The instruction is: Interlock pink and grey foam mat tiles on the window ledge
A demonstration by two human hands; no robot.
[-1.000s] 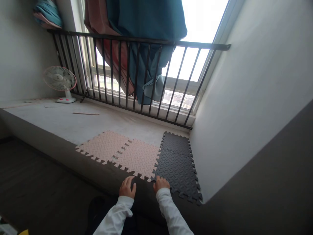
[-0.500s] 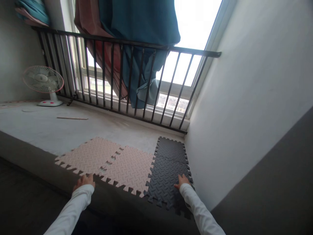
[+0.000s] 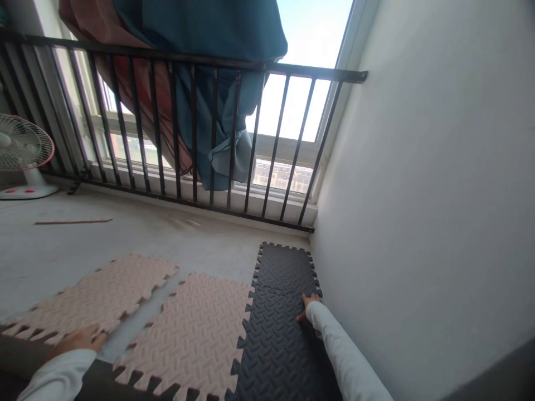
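- left hand [image 3: 79, 338] down at the near edge, fingers spread flat on the corner of the loose pink foam tile [image 3: 90, 298] — pressing on it, not gripping.
- that loose tile sits askew, apart from the second pink tile [image 3: 196, 328], with a wedge of bare ledge [image 3: 137, 234] showing between their toothed edges.
- right hand [image 3: 308, 305] reaches further in, resting on the dark grey tile [image 3: 280, 312] near the white wall [image 3: 418, 195]; its fingers lie mostly under the hand, so i cannot tell whether they are flat or curled.
- the grey tile is locked to the second pink tile along one toothed seam, and a further grey tile [image 3: 284, 262] sits behind it.
- to do this well, i'd judge — square the loose tile first, line teeth to notches, then press down along the seam while the right hand pins the laid pieces.
- further back: a thin wooden strip [image 3: 73, 221], a small fan [image 3: 23, 156], the black railing [image 3: 188, 128] and hanging teal cloth [image 3: 217, 83].
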